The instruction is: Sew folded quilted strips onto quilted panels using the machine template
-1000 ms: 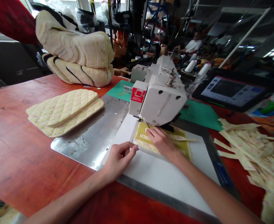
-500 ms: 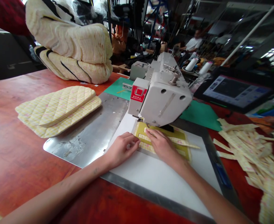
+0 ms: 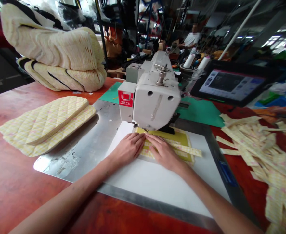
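My left hand [image 3: 127, 148] lies over the left side of an olive-yellow template [image 3: 183, 137], fingers together and laid flat, its thumb hidden. From the right, my right hand [image 3: 166, 152] reaches in with its fingers stretched out and the thumb apart. The fingertips of both hands meet at the left end of a narrow yellow-checked fabric strip [image 3: 190, 150], pressing down on it. The strip's other end sticks out past the template. Just behind my fingers is the white head of a sewing machine [image 3: 155, 102]. Beneath the template is a white sheet [image 3: 148, 185].
Quilted checked pads [image 3: 47, 122] are stacked at left, before a tall bundle of quilted pieces [image 3: 62, 48]. Loose fabric strips [image 3: 262, 156] pile up at right. A control screen [image 3: 230, 81] stands behind them, with thread cones [image 3: 189, 60] farther back. A person [image 3: 191, 39] is in the background.
My left hand has moved onto the strip's end, and its fingers now meet my right fingertips. My right thumb has come apart from the fingers. The camera view has shifted slightly.
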### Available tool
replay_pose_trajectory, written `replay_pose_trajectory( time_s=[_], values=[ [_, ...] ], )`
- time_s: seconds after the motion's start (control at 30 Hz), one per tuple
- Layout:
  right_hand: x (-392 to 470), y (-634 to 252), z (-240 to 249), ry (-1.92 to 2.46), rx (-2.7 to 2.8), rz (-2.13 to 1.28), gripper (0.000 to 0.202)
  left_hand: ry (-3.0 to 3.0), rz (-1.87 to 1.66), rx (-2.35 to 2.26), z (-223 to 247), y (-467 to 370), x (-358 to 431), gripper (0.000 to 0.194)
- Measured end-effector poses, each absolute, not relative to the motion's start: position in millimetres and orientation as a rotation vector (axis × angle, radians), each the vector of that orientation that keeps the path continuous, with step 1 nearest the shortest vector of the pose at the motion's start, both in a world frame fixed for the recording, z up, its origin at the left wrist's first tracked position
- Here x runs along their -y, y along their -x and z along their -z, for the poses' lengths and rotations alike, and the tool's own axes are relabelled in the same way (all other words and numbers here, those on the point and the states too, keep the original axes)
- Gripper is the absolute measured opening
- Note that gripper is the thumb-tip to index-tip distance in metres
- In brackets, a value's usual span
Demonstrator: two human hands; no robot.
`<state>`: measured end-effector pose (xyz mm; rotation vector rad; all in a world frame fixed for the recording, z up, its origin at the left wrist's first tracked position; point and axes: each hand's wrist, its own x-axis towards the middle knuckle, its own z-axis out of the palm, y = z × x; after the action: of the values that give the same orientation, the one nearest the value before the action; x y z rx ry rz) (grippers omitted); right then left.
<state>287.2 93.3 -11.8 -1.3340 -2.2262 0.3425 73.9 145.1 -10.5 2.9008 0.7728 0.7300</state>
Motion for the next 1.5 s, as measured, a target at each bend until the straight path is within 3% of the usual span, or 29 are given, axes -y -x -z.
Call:
replay_pose_trajectory(
  time_s=[0.4,0.9,1.33,1.5],
  values=[
    [-80.3,-285.9,0.3,1.442,2.31,0.065,0.043,-2.936,-0.622,-0.914,5.5,-80.8,-140.0,0.029],
    [-80.4,-311.3,14.2,1.361,2.153,-0.217,0.051,-2.886,-0.722,-0.94,7.5,-88.0,-133.5,0.023],
    [-101.5,-315.3,16.6,1.263,2.157,-0.206,0.055,-2.802,-0.874,-0.936,11.0,-83.2,-147.9,0.019],
    [-103.5,-305.2,17.0,1.28,2.051,-0.231,0.045,-2.761,-0.862,-0.942,9.1,-71.0,-144.8,0.02]
  ],
)
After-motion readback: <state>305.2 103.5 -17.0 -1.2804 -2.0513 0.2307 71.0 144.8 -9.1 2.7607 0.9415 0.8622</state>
